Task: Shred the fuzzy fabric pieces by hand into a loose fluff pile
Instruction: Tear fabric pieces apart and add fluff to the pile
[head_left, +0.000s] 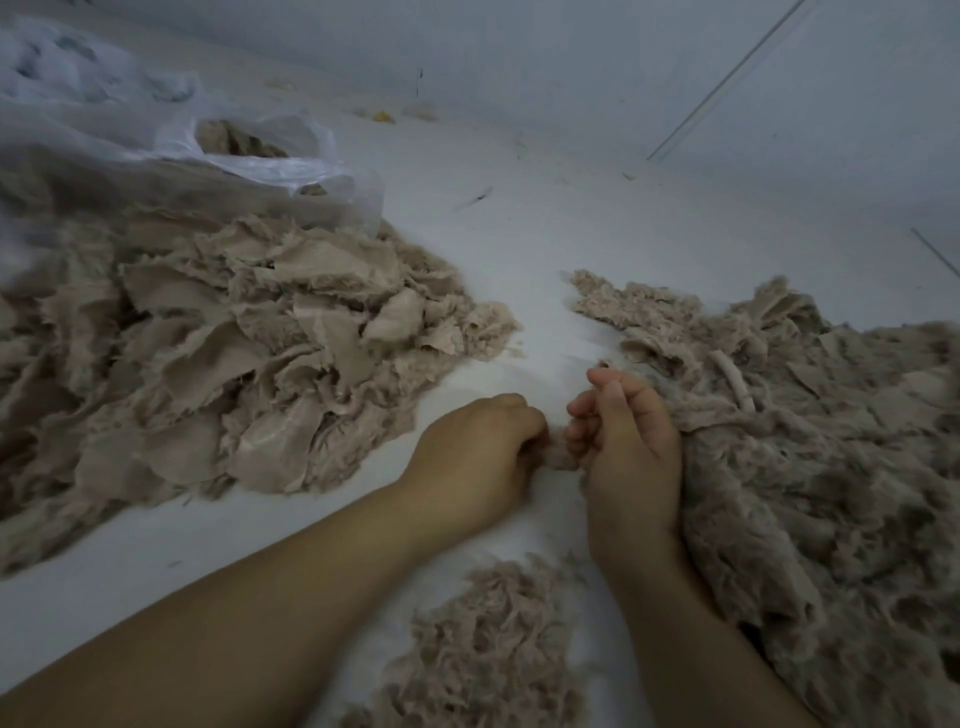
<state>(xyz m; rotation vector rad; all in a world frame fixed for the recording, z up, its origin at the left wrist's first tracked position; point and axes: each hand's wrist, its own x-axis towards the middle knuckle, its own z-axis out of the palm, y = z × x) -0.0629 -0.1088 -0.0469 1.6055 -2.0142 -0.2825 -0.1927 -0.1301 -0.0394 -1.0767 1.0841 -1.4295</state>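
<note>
A small beige fuzzy fabric piece is stretched between my two hands at the middle of the white surface. My left hand grips its left end with curled fingers. My right hand pinches its right end, fingers curled. A loose fluff pile lies below my hands, between my forearms. A big heap of torn beige fabric pieces fills the left side. Another heap of fuzzy fabric spreads along the right, touching my right wrist.
A clear plastic bag with more beige scraps lies at the back left, partly over the left heap. Small bits of debris dot the far surface. A grey wall rises behind.
</note>
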